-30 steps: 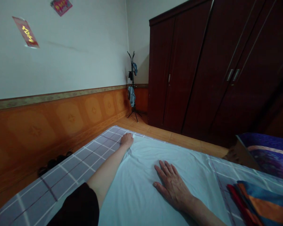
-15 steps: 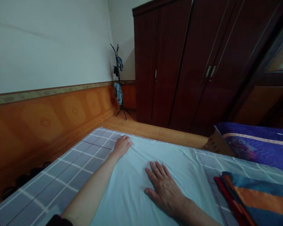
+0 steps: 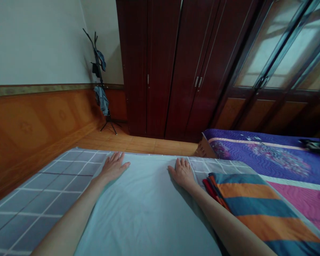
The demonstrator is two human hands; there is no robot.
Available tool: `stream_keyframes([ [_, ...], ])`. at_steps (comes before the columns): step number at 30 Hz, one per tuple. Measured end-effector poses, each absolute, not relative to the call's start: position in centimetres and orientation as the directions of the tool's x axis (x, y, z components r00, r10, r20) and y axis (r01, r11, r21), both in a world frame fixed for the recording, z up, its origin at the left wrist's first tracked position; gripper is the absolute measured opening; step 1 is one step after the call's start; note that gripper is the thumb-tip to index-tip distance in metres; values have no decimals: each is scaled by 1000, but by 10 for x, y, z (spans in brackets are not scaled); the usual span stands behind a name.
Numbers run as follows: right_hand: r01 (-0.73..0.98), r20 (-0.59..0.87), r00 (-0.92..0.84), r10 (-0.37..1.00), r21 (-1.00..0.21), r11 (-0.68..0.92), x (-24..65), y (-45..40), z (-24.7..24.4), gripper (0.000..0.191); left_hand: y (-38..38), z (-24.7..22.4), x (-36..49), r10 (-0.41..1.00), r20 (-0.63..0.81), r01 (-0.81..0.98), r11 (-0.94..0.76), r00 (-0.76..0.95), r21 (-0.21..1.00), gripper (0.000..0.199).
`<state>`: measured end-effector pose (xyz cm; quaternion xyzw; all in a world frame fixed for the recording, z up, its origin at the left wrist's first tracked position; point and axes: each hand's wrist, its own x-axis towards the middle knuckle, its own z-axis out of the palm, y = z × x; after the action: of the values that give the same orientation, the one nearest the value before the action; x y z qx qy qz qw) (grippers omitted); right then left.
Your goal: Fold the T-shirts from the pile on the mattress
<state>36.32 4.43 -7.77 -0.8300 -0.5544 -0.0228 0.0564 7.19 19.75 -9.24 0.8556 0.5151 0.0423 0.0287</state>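
Note:
A pale blue cloth (image 3: 149, 206) lies spread over a grey checked sheet (image 3: 53, 188), its kind not clear, with slight wrinkles toward the near side. On its far left corner my left hand (image 3: 113, 166) rests flat, thumb stretched inward over the fabric. My right hand (image 3: 181, 173) lies flat near the far right corner, fingers spread. Both palms touch the cloth and neither grips it. To the right of my right forearm is a folded orange and blue striped cloth (image 3: 256, 209), with red fabric showing at its left edge.
Beyond the checked surface stands a dark red wardrobe (image 3: 160, 71). A coat rack (image 3: 99, 71) with clothes hanging on it is in the far left corner. At the right is a bed with a purple patterned cover (image 3: 256, 149). Glass-paned doors (image 3: 269, 46) are behind it.
My right hand has slid forward from the cloth's middle to its far right corner. My left hand stays at the far left corner, fingers now flatter. The view has turned right.

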Motion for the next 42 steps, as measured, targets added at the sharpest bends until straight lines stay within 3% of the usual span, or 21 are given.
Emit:
stream_keyframes([
  [4,903,114,430,895,-60,-426,367,46,-84,75,189,-87,78,863,-61,861,-492,502,128,74],
  [9,903,131,430,893,-59,-426,366,47,-85,74,184,-84,84,862,3,855,-503,507,122,74],
  [13,910,123,414,902,-54,-411,366,47,-85,75,179,-87,90,819,-49,817,-561,571,133,70],
  [17,912,133,411,902,-45,-408,363,47,-86,77,179,-94,92,832,10,825,-552,555,119,71],
  [29,923,69,383,921,-57,-380,339,37,-70,76,181,-101,92,819,13,812,-572,574,116,70],
  [36,986,-25,130,991,-98,-132,289,-31,-69,78,184,-102,91,806,12,799,-589,592,119,73],
  [42,897,-39,442,896,-8,-443,320,-92,-49,70,183,-99,90,800,2,794,-595,599,124,72],
])
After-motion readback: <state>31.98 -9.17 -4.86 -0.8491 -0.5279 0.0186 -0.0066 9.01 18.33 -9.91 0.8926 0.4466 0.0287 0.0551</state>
